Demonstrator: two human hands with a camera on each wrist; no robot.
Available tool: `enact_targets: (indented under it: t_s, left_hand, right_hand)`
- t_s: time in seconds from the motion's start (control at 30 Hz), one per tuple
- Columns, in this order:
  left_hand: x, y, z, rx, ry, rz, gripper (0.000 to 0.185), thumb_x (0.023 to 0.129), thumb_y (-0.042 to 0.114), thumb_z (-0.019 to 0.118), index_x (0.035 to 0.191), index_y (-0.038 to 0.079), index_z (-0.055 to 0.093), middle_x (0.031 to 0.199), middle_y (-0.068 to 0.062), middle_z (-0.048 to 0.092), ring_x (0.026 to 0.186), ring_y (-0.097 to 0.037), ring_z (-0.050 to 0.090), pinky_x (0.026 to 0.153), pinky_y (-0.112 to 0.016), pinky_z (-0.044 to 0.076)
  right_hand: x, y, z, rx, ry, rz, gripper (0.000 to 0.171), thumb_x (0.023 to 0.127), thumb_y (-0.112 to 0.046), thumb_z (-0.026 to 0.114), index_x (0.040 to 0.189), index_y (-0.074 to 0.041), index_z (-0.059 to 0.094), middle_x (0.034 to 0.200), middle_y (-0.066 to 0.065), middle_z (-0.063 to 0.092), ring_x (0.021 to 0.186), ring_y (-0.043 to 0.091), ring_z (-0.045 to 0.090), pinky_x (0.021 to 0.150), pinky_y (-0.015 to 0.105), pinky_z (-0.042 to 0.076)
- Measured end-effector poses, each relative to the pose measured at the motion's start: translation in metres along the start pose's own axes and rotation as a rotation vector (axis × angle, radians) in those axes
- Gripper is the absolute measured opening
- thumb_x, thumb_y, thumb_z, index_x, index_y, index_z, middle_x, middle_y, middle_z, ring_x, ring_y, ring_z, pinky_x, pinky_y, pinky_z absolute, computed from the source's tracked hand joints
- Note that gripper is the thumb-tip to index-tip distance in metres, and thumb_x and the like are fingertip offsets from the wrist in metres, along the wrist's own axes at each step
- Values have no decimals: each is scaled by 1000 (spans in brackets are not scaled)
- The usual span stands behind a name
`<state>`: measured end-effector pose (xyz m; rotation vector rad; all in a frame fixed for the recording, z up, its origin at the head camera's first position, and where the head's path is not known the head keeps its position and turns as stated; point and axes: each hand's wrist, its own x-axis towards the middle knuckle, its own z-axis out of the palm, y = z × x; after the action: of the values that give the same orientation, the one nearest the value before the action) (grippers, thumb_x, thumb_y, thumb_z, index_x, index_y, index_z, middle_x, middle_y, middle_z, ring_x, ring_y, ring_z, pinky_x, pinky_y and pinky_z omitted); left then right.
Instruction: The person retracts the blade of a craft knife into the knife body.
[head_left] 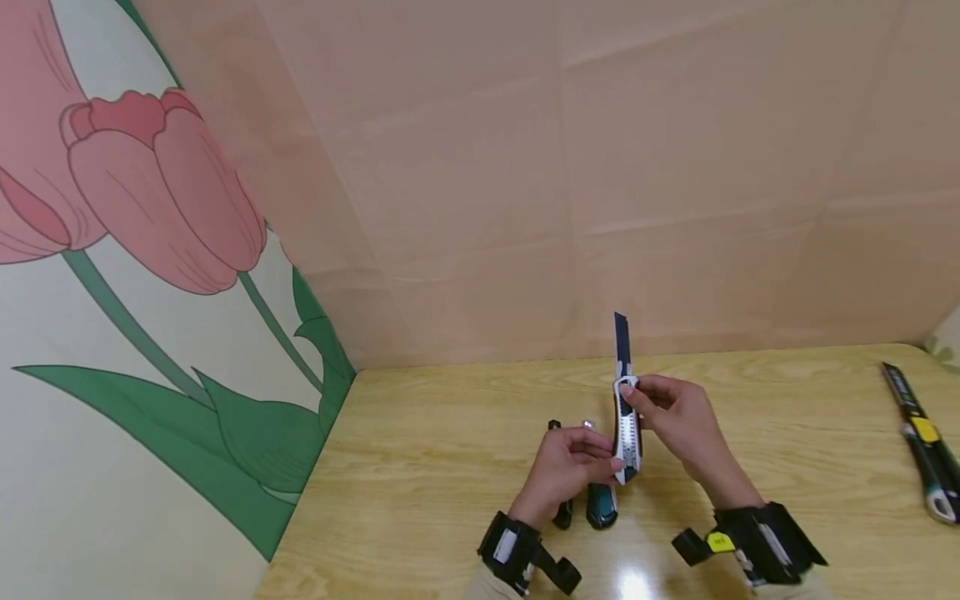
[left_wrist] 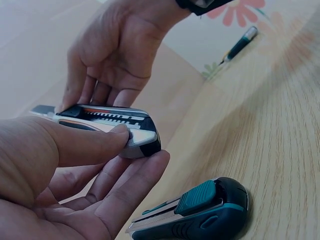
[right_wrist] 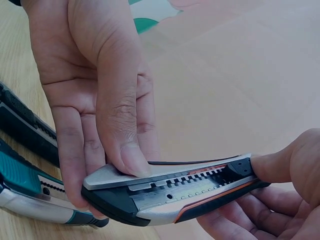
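Note:
Both hands hold a silver and black snap-off utility knife [head_left: 627, 437] upright over the table, its long dark blade [head_left: 622, 337] pointing away from the body. The left hand [head_left: 562, 467] pinches the handle's butt end between thumb and fingers; its thumb lies along the silver side in the left wrist view. Up near the blade end, the right hand [head_left: 686, 417] grips the handle, with its thumb at the black slider [right_wrist: 237, 169]. An orange line and a toothed slot run along the handle. Below the left hand lie a teal and black utility knife [head_left: 602, 508] and a black knife [head_left: 562, 515], partly hidden.
Another utility knife [head_left: 926, 450], black with a yellow patch, lies at the table's right side. The wooden table [head_left: 420, 467] meets a plain pinkish cloth backdrop [head_left: 480, 208] at the back. A tulip-patterned panel [head_left: 172, 192] stands at the left.

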<state>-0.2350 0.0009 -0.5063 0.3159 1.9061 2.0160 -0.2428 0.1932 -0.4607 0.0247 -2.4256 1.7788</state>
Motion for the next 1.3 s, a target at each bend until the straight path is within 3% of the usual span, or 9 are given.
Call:
enact_targets:
  t_s: [0.17,0.47,0.63,0.83,1.07,1.3]
  left_hand:
    - [0,-2,0,3,-3,11,18,86,-4,80,101,4,75,95,-10,76,81,-25,76,75,-44,66]
    - [1,-1,-2,6,0,10,18,85,-4,81,101,4,75,94,-11,76,80,-23,76,69,-32,65]
    - [2,0,-2,10,0,9,18,86,-5,80,101,4,76,92,-6,76,83,-27,76,70,-33,65]
    - [0,-2,-1,-15,12,-17,18,84,-5,81,99,5,76,96,-13,75,78,-23,75,71,-36,65]
    - [1,-4,-2,-24,3,-3,18,85,-5,80,100,4,76,97,-13,75,86,-35,75,69,-33,65]
    - [1,-4,-2,-4,19,-9,19,84,-6,81,99,5,76,95,-12,75,87,-35,75,69,-34,65]
  right_hand:
    - [-1,0,0,-19,0,-15,41,104,-28,64,128,5,65,115,23,69,90,20,68,73,27,64]
    - [0,0,1,-33,-9,-31,38,104,-24,65,127,5,65,114,23,68,91,21,68,73,26,64]
    - [0,1,0,-24,-11,-31,39,104,-25,65,127,6,65,114,23,68,90,20,68,73,26,64]
    - [1,2,1,-15,-24,-16,39,104,-25,65,128,6,64,114,23,68,90,20,68,74,27,64]
    - [0,2,2,-24,-40,-11,38,104,-23,65,129,5,63,113,21,68,93,22,67,76,28,64]
    - [1,4,4,-22,-49,-9,37,103,-21,66,129,5,63,113,21,68,94,23,67,76,28,64]
